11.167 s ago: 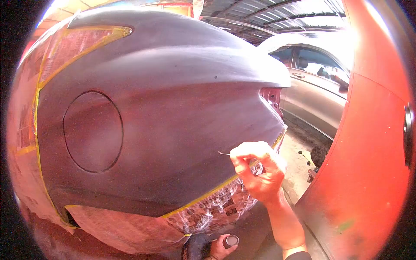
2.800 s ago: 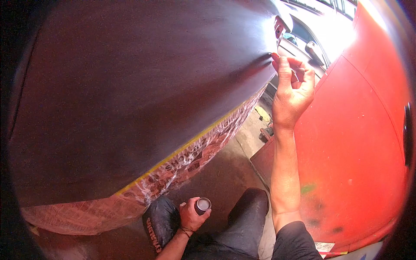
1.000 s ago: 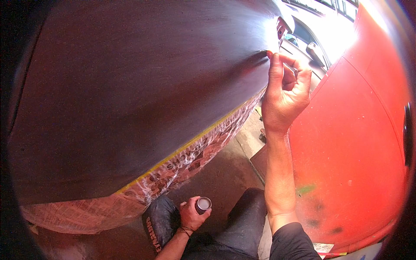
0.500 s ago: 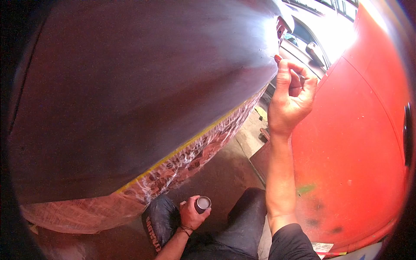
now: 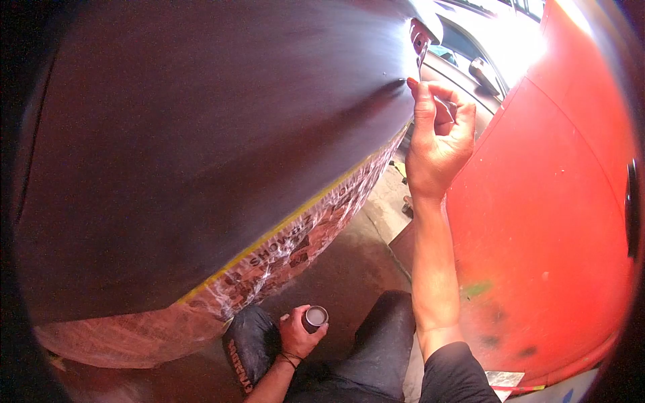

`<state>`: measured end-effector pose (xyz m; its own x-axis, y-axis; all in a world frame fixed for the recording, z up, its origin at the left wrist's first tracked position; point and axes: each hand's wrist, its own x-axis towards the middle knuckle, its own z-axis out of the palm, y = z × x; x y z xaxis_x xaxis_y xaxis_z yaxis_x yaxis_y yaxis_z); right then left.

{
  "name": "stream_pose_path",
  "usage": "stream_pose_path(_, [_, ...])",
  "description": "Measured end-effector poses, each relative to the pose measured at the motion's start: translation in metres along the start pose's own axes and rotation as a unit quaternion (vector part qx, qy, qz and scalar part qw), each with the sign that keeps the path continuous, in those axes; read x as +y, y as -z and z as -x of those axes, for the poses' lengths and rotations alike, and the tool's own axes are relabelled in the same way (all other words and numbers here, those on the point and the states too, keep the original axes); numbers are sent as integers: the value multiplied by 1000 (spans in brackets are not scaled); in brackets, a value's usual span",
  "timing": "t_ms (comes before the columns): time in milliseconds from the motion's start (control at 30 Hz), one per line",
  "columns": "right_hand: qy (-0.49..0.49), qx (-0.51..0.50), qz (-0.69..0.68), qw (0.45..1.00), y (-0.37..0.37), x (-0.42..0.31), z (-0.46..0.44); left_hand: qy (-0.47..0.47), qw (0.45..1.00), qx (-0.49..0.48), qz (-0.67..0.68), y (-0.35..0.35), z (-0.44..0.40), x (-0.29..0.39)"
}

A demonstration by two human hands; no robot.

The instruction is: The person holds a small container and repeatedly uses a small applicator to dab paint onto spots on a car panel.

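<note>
A dark grey car body panel (image 5: pixel 201 148) fills the left and middle of the head view. Its lower edge carries yellow tape (image 5: pixel 269 236) and printed masking paper (image 5: pixel 295 245). Near the panel's right end, my right hand (image 5: pixel 438 134) is pinched at the surface. A small thin item shows among its fingers, too small to name. My left hand (image 5: pixel 297 334), low in the view above my left thigh, is wrapped round a small dark cup (image 5: pixel 315 316) with pale greyish contents. The cup stands upright.
A large red panel (image 5: pixel 537 221) rises close on the right, beside my right forearm. Another car (image 5: pixel 463 64) stands behind at the top right. My legs (image 5: pixel 383 329) are at the bottom, over a brownish floor (image 5: pixel 349 262).
Since half a second ago my right hand has moved slightly left and up, and its fingertips are against the panel again. The view has shifted a little. My left hand keeps its hold.
</note>
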<state>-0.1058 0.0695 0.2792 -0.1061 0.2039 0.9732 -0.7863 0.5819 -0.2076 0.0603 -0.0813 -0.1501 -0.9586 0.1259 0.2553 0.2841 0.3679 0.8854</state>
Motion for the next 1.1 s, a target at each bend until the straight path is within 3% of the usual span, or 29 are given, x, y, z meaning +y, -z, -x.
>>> stream_pose_path(867, [14,13,56,998,-9,0,1,6,1000,4,-2,-1,1,-2])
stream_pose_path(1100, [-4,17,-9,1000,2,-5,6,0,1000,17,3,-2,2,-3])
